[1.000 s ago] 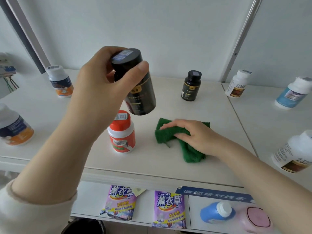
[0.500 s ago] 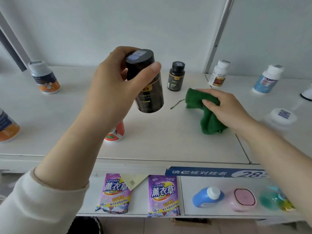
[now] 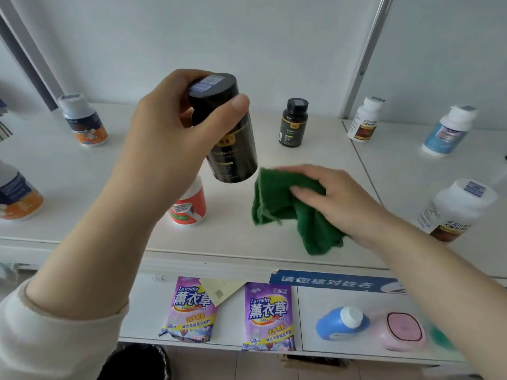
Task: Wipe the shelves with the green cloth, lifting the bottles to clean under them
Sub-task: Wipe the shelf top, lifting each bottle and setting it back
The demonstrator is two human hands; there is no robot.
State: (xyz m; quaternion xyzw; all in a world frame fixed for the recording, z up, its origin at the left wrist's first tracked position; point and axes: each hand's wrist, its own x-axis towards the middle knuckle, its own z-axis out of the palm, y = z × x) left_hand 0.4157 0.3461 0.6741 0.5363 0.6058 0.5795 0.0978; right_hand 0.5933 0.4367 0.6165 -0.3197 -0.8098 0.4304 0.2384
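My left hand (image 3: 164, 138) grips a tall black bottle (image 3: 230, 149) by its cap and holds it in the air above the white shelf (image 3: 123, 171). My right hand (image 3: 334, 198) lies on the crumpled green cloth (image 3: 277, 207) and presses it onto the shelf, fingers partly curled into the fabric. An orange and white bottle (image 3: 189, 207) stands on the shelf below the lifted one, half hidden by my left wrist. A smaller black bottle (image 3: 293, 123) stands at the back.
White bottles stand at the back left (image 3: 83, 122), far left (image 3: 16, 196), back right (image 3: 363, 120), and near right (image 3: 455, 209), plus a blue-labelled one (image 3: 447, 133). The lower shelf holds two purple detergent bags (image 3: 267, 316), a blue bottle (image 3: 340, 322) and a pink container (image 3: 403, 329).
My right hand has dragged the green cloth back toward me and to the left, from the shelf's right rear to its middle front. The lifted black bottle stays held up.
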